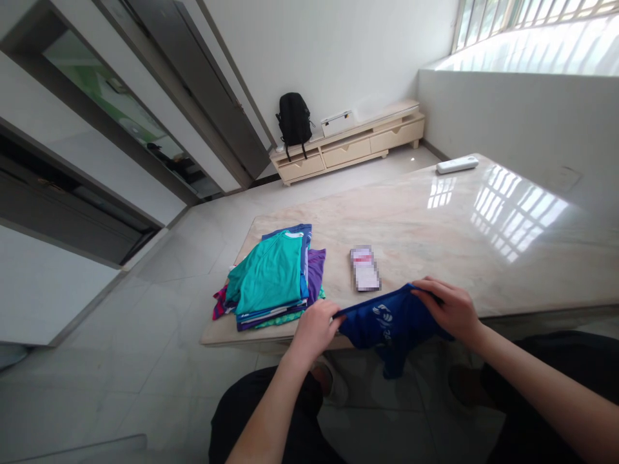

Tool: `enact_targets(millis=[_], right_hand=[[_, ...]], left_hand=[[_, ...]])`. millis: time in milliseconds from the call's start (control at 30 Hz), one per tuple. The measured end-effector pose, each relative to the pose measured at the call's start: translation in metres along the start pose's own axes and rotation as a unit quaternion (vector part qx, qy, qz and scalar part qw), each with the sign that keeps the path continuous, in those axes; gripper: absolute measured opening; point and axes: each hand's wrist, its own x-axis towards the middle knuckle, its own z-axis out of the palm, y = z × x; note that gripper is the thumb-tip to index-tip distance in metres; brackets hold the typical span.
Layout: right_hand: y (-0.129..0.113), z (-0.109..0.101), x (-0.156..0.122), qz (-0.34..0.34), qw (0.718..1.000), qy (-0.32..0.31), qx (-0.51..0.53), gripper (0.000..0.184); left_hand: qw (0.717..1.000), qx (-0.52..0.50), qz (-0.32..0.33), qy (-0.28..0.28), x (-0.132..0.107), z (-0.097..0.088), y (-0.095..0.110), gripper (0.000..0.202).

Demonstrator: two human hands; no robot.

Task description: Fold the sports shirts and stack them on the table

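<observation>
A dark blue garment [394, 327] with a pale printed design hangs stretched between my hands at the table's front edge; its lower part droops below the edge. My left hand [318, 327] pinches one end of its upper edge. The other end is gripped by my right hand [449, 306], thumb and fingers closed on the cloth. Left of my left hand lies a stack of folded clothes [271, 274], with a teal one on top and purple, blue and patterned ones beneath. Just beyond the blue garment a phone [366, 270] lies flat, its screen blurred.
The marble-look table [333, 219] reaches far to the right, with a white oblong object [457, 165] near its back edge. Past it, a low cabinet [345, 154] against the wall carries a black backpack [294, 119] and a white box [337, 122]. My knees are under the front edge.
</observation>
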Motion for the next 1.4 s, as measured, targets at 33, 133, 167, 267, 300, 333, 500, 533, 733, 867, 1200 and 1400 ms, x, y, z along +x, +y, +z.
enact_targets(millis=[33,133,167,267,300,333,500,533,733,867,1200,1400], right_hand=[[0.002,0.001,0.002,0.012,1.000,0.003,-0.008,0.013],[0.010,0.001,0.005,0.045,0.999,0.009,-0.029,0.014],[0.012,0.001,0.006,0.052,0.998,0.011,-0.034,0.015],[0.015,-0.002,0.008,0.070,0.996,0.023,-0.046,0.017],[0.016,-0.003,0.009,0.075,0.996,0.028,-0.049,0.018],[0.016,-0.004,0.010,0.079,0.995,0.031,-0.050,0.019],[0.021,-0.005,0.012,0.092,0.994,0.005,-0.059,0.022],[0.023,-0.005,0.012,0.096,0.993,0.001,-0.063,0.023],[0.035,-0.006,0.011,0.111,0.988,-0.012,-0.110,0.025],[0.035,-0.014,0.013,0.067,0.989,-0.007,-0.135,0.027],[-0.026,-0.058,0.026,-0.076,0.989,-0.058,-0.111,0.020],[-0.105,-0.091,0.047,-0.162,0.974,-0.086,-0.135,0.020]], left_hand=[[1.000,-0.009,-0.004,0.027,0.001,-0.002,-0.001,0.009],[0.993,-0.072,-0.009,0.095,0.005,-0.006,-0.002,0.004],[0.989,-0.099,-0.010,0.112,0.006,-0.006,-0.002,0.003],[0.972,-0.194,-0.026,0.132,0.009,-0.001,-0.001,0.007],[0.966,-0.224,-0.042,0.124,0.010,0.003,-0.001,0.009],[0.961,-0.245,-0.061,0.111,0.010,0.008,-0.001,0.011],[0.961,-0.215,-0.143,0.098,0.013,0.036,-0.002,0.012],[0.962,-0.204,-0.148,0.107,0.014,0.040,-0.002,0.013],[0.972,-0.135,-0.131,0.143,0.023,0.043,-0.001,0.028],[0.977,-0.104,-0.099,0.156,0.028,0.034,-0.013,0.019],[0.943,-0.177,-0.041,0.280,-0.003,0.022,-0.018,0.010],[0.843,-0.266,-0.138,0.446,0.001,0.026,0.010,0.035]])
